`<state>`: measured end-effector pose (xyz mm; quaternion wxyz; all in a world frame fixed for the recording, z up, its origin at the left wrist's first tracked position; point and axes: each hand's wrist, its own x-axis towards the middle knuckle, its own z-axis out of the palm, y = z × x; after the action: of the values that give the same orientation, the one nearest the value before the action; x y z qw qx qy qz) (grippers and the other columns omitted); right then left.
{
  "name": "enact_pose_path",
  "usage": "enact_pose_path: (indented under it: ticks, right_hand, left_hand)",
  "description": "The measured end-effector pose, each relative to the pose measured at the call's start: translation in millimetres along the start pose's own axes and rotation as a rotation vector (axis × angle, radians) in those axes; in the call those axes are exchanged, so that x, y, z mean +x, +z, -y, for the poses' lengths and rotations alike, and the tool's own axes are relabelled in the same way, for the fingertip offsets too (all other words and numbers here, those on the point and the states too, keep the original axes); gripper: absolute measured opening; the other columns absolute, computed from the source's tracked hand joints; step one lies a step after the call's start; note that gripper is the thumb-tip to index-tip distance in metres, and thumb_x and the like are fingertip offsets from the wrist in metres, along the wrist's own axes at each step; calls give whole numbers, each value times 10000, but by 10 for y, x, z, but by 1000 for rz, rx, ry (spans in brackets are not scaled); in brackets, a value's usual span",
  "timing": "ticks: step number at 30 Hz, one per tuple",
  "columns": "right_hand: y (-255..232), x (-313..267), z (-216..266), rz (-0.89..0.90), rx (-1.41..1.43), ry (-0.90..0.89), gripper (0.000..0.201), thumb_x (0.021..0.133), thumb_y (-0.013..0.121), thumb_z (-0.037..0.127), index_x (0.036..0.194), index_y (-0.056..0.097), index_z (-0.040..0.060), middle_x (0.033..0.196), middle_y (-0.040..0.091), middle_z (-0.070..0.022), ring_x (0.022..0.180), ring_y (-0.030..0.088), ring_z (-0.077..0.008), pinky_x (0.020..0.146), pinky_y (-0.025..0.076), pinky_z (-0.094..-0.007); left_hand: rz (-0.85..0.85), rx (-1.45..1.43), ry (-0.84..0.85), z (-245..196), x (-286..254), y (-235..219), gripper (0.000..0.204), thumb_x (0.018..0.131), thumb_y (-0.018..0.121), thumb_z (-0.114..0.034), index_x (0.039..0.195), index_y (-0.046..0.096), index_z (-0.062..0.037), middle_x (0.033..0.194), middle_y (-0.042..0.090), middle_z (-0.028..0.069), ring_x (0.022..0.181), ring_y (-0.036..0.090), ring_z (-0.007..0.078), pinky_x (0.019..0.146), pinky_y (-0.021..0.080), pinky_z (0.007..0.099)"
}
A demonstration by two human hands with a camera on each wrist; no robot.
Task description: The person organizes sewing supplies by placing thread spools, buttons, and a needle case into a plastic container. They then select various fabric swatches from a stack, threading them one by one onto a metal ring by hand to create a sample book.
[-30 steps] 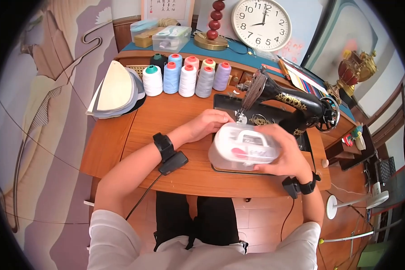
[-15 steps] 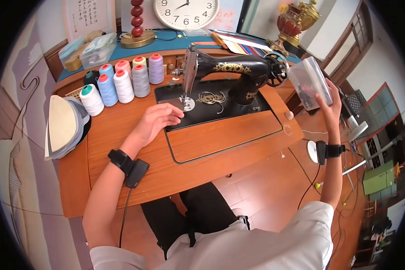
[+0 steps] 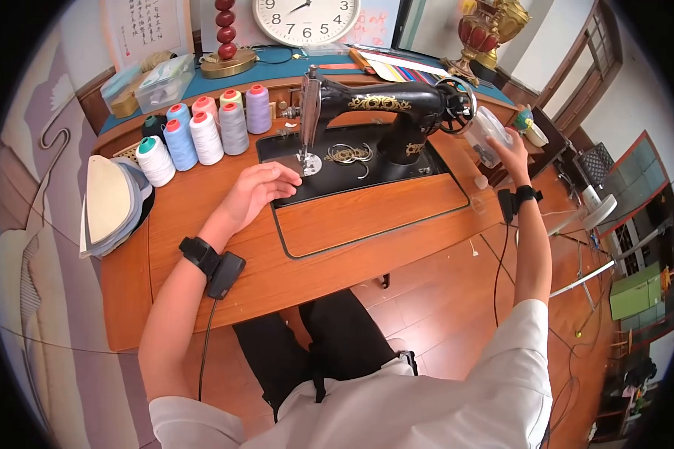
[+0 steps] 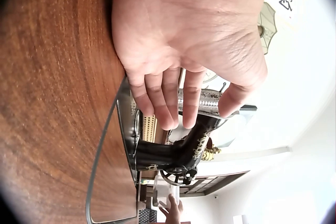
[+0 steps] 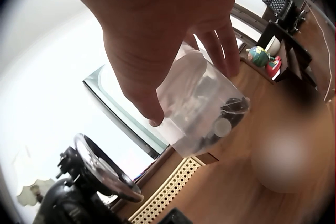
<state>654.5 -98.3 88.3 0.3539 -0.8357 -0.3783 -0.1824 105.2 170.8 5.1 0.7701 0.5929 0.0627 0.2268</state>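
Note:
My right hand point(image 3: 511, 156) grips a clear plastic box point(image 3: 481, 142) by its lid end, beyond the handwheel at the table's right end. Thumb and fingers span the box point(image 5: 202, 100) in the right wrist view, and dark small items and a pale round piece show through its wall. My left hand point(image 3: 258, 193) rests at the near left of the sewing machine point(image 3: 374, 105), with relaxed, slightly bent fingers and nothing in them. Its palm side point(image 4: 184, 35) faces the camera in the left wrist view. A loose coil of metal rings point(image 3: 350, 153) lies on the machine's black bed.
Several thread cones point(image 3: 206, 135) stand at the back left, beside a stack of fabric pieces point(image 3: 112, 206). A small pale knob-like piece point(image 3: 481, 182) sits near the table's right edge. Behind are plastic boxes point(image 3: 165, 84), a clock point(image 3: 307, 19) and coloured strips point(image 3: 404, 71).
The right hand has carried the box from in front of the machine out to the right, then in beside the handwheel. The left hand has come away from the box; the head view has turned right.

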Motion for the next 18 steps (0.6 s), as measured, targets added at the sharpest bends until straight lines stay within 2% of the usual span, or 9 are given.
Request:
enact_pose_path:
  ticks: [4,9,11,12,18]
  right_hand:
    - [348,43,179,50,-22,-6,837,742,840,533,1369,579,43,1214,685,-201,1126,668,-285,966,502,-371]
    - [554,48,361,109,-67,-19,794,728,851,477,1341,588,48,1175,700,-194,1109,678,-286,960,509,-386]
    - [578,-8,427,165,-63,53,829,706,832,543,1354,585,89,1220,689,-211,1157,659,-348,963,509,-415]
    - [603,-28,459,170,-64,58,808,707,835,534,1335,593,86,1213,694,-206,1145,664,-346,954,510,-419]
    - [761,-32,372,89,-96,-48,780,721,835,527,1326,594,98,1212,683,-212,1146,656,-353,964,506,-428]
  left_hand:
    - [-4,-10,2,-10,-3,3,391,974,573,-329,1108,661,28,1108,684,142,1003,641,180,948,498,328]
    - [4,-20,4,-5,-3,-14,392,980,568,-320,1122,657,34,1119,683,151,1015,643,189,949,498,330]
    - [7,-25,3,-3,2,-13,393,981,567,-317,1128,655,36,1122,683,153,1018,644,192,948,498,330]
    - [6,-23,4,0,0,-16,393,981,566,-316,1130,654,37,1121,683,153,1018,645,194,946,498,330]
    - [8,-9,10,29,10,-35,397,983,563,-317,1131,653,41,1121,683,156,1020,646,198,944,498,334]
